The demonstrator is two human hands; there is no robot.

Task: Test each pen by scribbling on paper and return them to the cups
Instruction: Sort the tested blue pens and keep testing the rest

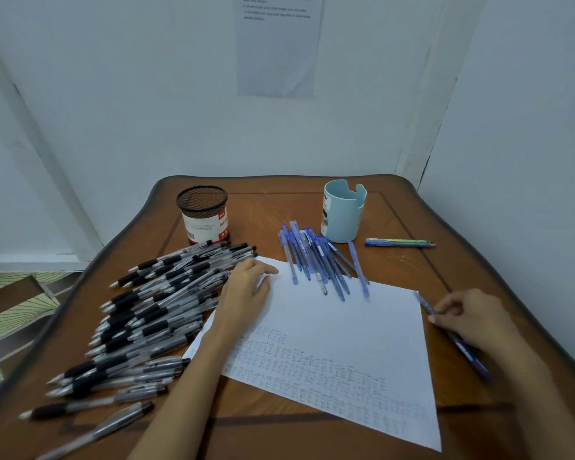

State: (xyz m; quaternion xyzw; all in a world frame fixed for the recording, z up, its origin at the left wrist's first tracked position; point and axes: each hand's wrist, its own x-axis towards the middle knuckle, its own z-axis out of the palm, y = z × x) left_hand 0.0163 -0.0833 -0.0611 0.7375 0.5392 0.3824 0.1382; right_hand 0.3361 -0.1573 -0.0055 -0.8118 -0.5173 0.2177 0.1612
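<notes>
Bare forearms (193, 376) lead to a bare left hand (246, 288) and bare right hand (472, 322).

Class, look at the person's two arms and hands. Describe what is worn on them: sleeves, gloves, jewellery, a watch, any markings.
Both are bare. The left hand and the right hand wear no gloves, and no ring shows on either, though blur could hide a thin one. The forearms are uncovered down to the picture's lower edge: no sleeve, watch, bracelet or marking is visible.

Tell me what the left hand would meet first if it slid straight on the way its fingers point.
Probably the loose blue pens: the left hand rests on the paper, fingers aimed toward the leftmost one, with only bare paper between.
</notes>
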